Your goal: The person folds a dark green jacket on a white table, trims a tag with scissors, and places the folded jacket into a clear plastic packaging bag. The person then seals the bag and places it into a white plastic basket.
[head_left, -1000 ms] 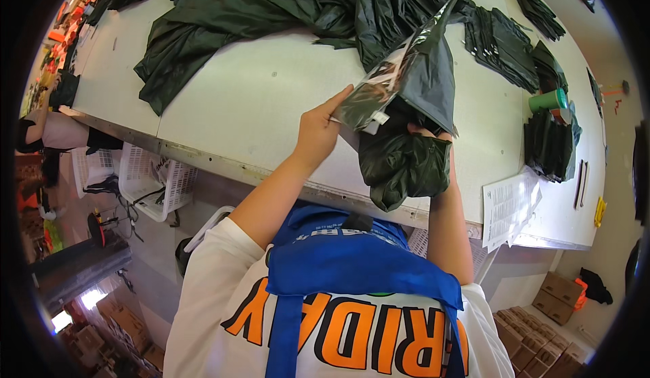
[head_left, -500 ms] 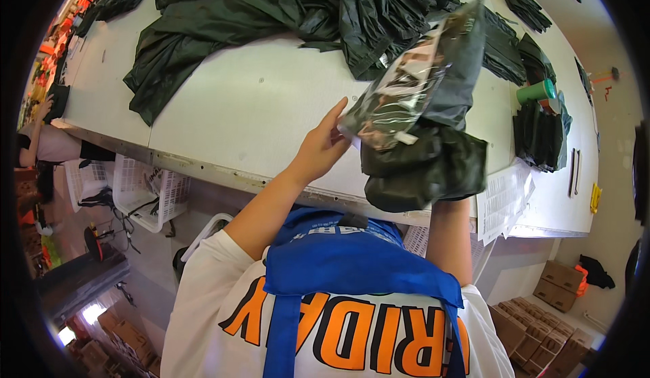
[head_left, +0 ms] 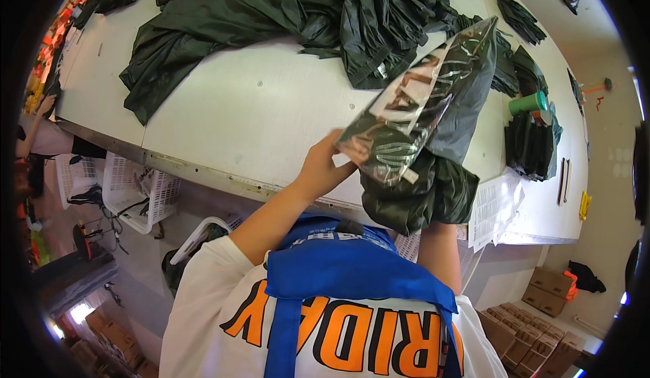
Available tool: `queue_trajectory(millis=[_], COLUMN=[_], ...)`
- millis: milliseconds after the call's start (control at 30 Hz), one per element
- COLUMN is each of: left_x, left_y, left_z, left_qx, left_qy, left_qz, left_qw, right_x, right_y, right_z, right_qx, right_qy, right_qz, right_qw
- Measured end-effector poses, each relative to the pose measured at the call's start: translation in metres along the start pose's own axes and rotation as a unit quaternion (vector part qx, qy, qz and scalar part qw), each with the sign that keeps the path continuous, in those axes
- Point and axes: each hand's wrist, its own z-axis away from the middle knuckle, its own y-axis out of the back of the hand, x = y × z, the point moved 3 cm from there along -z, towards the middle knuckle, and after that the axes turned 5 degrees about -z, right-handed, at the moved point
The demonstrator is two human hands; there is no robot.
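Note:
In front of me a clear plastic bag (head_left: 406,117) with a printed picture panel lies along a folded dark green garment (head_left: 413,198), both held up at a tilt over the table's near edge. My left hand (head_left: 325,165) pinches the bag's lower left corner, its fingertips partly behind the film. My right forearm rises from below to the underside of the folded garment and bears it up. The right hand itself is hidden behind the garment. Beyond the bag spreads a large heap of loose dark green garments (head_left: 271,12).
A white table (head_left: 223,134) curves around me. On its right lie a green roll (head_left: 528,103) on a stack of dark packs (head_left: 531,144), printed sheets (head_left: 497,205) and a yellow tool (head_left: 585,205). White baskets (head_left: 139,192) stand below left, cartons (head_left: 535,337) below right. Another person works far left.
The bag and folded garment have come lower and nearer to me. My left fingers, stretched out before, have closed at the bag's corner.

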Motion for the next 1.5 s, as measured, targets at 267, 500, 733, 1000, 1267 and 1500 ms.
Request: queue_trajectory(millis=[267, 500, 733, 1000, 1267, 1500], left_x=[0.067, 0.056, 0.021, -0.044, -0.105, -0.058], left_y=[0.007, -0.006, -0.010, -0.058, -0.012, -0.028], left_z=[-0.016, 0.009, 0.023, 0.052, 0.039, 0.018], left_qx=[0.077, 0.032, 0.012, -0.191, -0.042, -0.147], left_qy=[-0.282, -0.293, -0.118, 0.003, 0.426, 0.408], left_qz=[-0.221, -0.224, -0.089, -0.170, 0.357, 0.337], left_qw=[0.931, 0.929, 0.989, 0.967, 0.830, 0.835], right_x=[0.082, 0.072, 0.026, 0.143, 0.104, 0.089], right_y=[0.023, 0.008, 0.014, 0.014, -0.050, -0.059], right_z=[0.012, 0.002, -0.010, -0.020, -0.013, -0.026], right_qx=[0.033, -0.032, -0.102, -0.011, -0.142, -0.093], right_qy=[-0.217, -0.248, -0.023, -0.195, -0.193, -0.107], right_qz=[-0.270, -0.339, 0.114, 0.111, 0.361, 0.387], right_qw=[0.937, 0.907, 0.988, 0.975, 0.901, 0.911])
